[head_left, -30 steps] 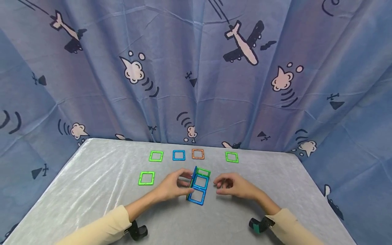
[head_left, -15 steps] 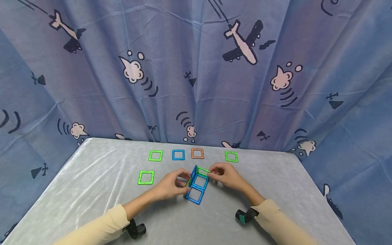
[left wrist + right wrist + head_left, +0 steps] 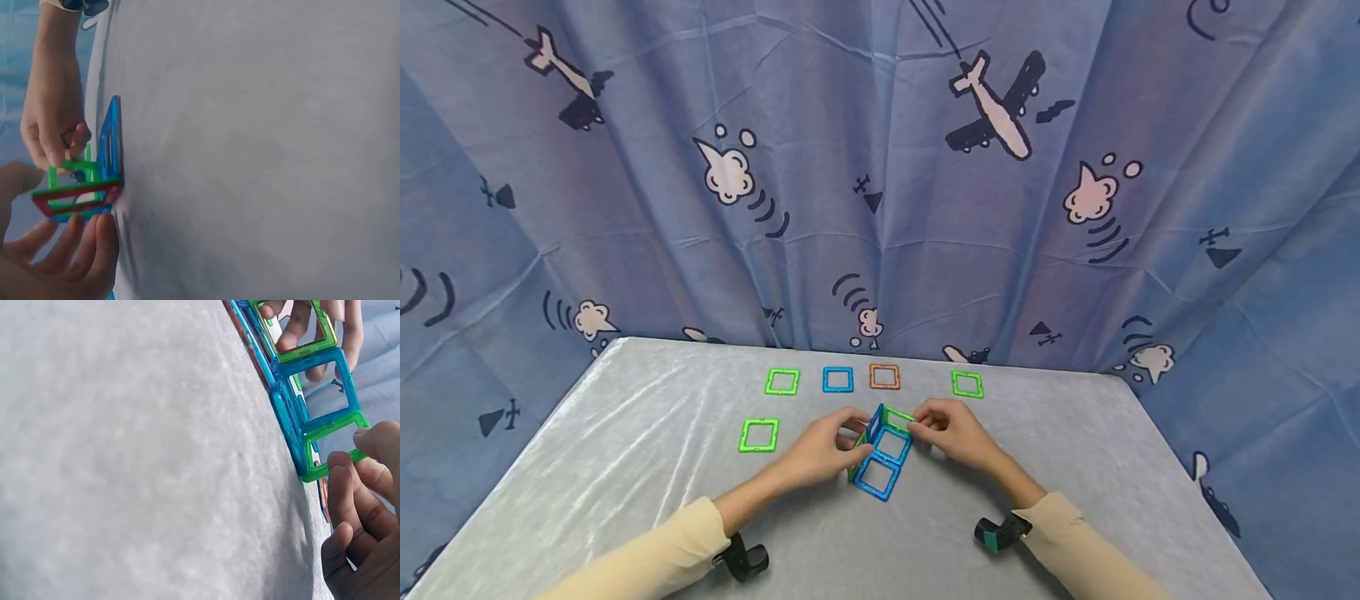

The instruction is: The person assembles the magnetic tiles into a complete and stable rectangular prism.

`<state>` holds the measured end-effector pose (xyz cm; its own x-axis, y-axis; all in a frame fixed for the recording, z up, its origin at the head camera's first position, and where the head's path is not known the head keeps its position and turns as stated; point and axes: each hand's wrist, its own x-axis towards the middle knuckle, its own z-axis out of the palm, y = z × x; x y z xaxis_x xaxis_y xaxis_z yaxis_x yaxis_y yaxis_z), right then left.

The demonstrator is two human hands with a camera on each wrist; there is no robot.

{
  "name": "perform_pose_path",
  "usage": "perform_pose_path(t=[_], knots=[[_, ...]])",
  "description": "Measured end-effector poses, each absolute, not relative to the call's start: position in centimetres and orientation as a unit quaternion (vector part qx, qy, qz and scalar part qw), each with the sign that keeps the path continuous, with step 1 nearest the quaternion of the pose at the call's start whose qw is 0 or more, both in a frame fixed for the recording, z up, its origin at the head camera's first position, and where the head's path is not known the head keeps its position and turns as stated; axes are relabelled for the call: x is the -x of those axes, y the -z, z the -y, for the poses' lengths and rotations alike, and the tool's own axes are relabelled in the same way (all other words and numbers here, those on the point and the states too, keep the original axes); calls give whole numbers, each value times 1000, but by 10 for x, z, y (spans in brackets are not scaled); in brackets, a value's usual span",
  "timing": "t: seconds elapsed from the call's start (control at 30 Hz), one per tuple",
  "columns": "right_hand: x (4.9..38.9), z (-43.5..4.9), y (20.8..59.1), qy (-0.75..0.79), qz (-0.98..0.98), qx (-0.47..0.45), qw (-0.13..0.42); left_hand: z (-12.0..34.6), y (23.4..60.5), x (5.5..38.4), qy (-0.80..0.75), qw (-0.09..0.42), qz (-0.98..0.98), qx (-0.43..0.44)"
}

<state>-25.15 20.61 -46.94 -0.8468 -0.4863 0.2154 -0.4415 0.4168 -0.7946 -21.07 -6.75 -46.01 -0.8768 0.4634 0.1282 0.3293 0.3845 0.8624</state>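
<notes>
Magnetic building tiles, square open frames, are joined into one structure between the hands. In the head view two blue tiles point(image 3: 872, 492) lie flat in a row. Along their left side stand a blue tile point(image 3: 351, 384) and a green tile point(image 3: 306, 355). My left hand point(image 3: 818, 451) grips this wall from the left, thumb on the near side and fingers behind. A red-edged tile point(image 3: 94, 188) shows near its fingertips in the left wrist view. At the far end, my right hand point(image 3: 957, 432) pinches an upright green tile point(image 3: 317, 472) between thumb and fingers.
Behind the structure lie a green tile point(image 3: 769, 391), a blue tile point(image 3: 838, 390), an orange tile point(image 3: 884, 387) and another green tile point(image 3: 967, 395). One more green tile point(image 3: 757, 448) lies left of the left hand. A printed curtain point(image 3: 880, 208) hangs behind the table point(image 3: 647, 433).
My right hand has moved from right of the structure to its far end and taken hold of the upright green tile. The structure's near end has swung slightly left; the left hand shifted a little.
</notes>
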Motion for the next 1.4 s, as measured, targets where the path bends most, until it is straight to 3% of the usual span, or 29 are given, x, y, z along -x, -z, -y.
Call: perform_pose_path(t=[0.63, 1.4], knots=[[252, -210, 468, 483, -834, 265, 35, 55, 467, 213, -491, 29, -838, -238], [243, -223, 464, 495, -809, 312, 61, 68, 456, 208, -407, 64, -876, -249]])
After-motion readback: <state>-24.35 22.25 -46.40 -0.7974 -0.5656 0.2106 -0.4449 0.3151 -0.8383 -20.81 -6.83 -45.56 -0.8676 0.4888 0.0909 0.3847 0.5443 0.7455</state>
